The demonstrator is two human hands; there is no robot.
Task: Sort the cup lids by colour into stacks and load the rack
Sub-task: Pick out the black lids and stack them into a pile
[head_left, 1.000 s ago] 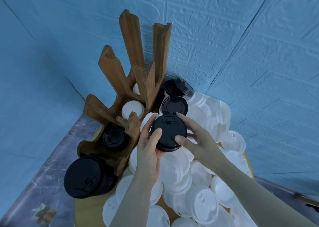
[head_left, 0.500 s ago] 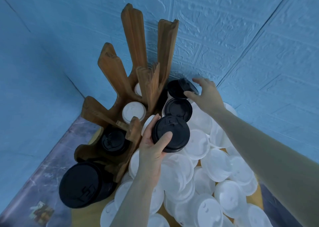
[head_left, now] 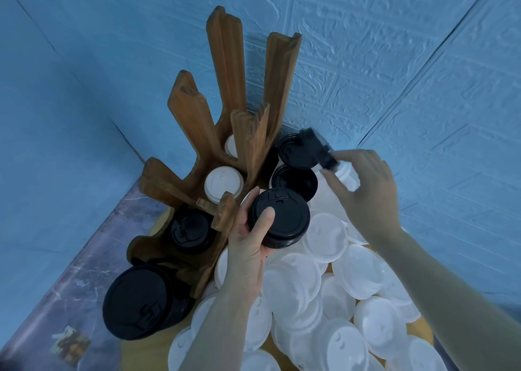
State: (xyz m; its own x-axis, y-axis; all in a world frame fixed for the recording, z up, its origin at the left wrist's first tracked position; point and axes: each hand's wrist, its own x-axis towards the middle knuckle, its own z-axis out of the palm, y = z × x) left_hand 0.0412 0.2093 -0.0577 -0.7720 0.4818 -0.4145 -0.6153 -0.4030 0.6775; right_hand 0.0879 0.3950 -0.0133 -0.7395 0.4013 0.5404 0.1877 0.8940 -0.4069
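My left hand (head_left: 248,246) grips a short stack of black lids (head_left: 279,218) beside the wooden rack (head_left: 225,111). My right hand (head_left: 366,184) pinches a tilted, motion-blurred black lid (head_left: 318,148) at the back of the pile. Two more black lids (head_left: 294,180) lie just under it. The rack's slots hold a white lid stack (head_left: 222,183) and a black lid stack (head_left: 190,228). A tall black stack (head_left: 138,300) lies on its side at the rack's foot. Several loose white lids (head_left: 324,280) cover the board.
The rack stands in a corner of blue textured walls (head_left: 394,46). A wooden board (head_left: 141,353) under the lids sits on a marbled grey surface (head_left: 70,286). A small printed card (head_left: 70,342) lies at the lower left.
My right hand left the held stack, reached to the back of the pile and has lifted a black lid off it. My left hand keeps the stack steady.
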